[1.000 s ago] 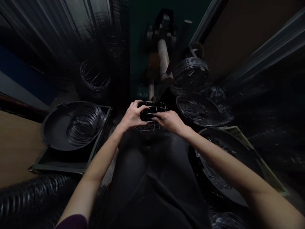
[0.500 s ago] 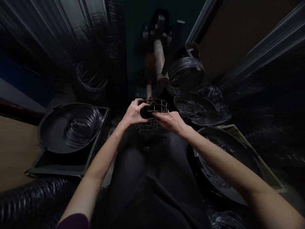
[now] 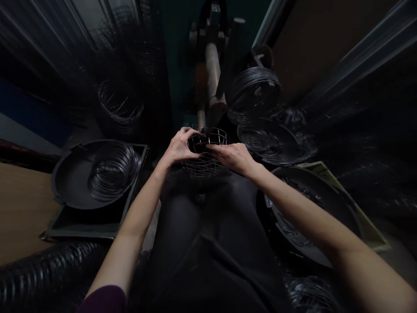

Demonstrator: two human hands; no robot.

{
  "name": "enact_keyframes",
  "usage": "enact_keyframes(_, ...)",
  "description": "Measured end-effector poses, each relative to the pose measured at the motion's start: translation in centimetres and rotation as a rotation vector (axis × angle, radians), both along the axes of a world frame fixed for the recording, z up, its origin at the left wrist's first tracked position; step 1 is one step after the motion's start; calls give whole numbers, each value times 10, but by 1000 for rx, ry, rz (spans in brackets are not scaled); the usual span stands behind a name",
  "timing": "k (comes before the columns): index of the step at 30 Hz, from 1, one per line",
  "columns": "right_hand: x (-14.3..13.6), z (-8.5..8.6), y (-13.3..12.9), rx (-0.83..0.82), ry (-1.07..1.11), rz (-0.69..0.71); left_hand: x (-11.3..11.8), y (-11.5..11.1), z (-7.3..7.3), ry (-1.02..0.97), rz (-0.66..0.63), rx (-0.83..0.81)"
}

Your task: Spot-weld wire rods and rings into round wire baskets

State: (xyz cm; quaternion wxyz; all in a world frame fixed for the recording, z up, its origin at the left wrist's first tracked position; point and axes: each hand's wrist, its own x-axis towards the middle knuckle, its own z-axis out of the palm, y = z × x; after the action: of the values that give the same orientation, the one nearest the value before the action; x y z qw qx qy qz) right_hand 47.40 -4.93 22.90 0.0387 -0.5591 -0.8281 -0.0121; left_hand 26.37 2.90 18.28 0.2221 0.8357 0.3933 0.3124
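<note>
A round wire basket (image 3: 205,167) sits just above my lap, close to the end of a machine's metal arm. My left hand (image 3: 181,146) grips its left side, with the thumb and fingers curved round the rim. On the near right side, my right hand (image 3: 235,156) holds the basket, its fingertips reaching over the rim toward the middle. Both hands touch the wire. Parts of the basket's rim and side are hidden behind the fingers, and the dim light blurs the fine wires.
Ahead stands a machine with a pale cylindrical arm (image 3: 213,69). At left, a black pan (image 3: 73,178) bears wire rings (image 3: 112,171) on a crate (image 3: 87,228). At right are a wire coil (image 3: 254,93), a pan of rings (image 3: 289,139) and another pan (image 3: 339,217) with short wire pieces.
The basket and both hands have shifted slightly up in the view, with the grip much the same. The surroundings have also shifted a little as my head moved.
</note>
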Motion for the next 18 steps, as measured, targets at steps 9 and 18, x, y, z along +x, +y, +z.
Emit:
enact_keyframes(9,4,-21,19,178,226,-164,5,19,10,-9,53,2)
enact_keyframes(18,10,-27,42,211,428,-206,7,42,7,-39,25,-24)
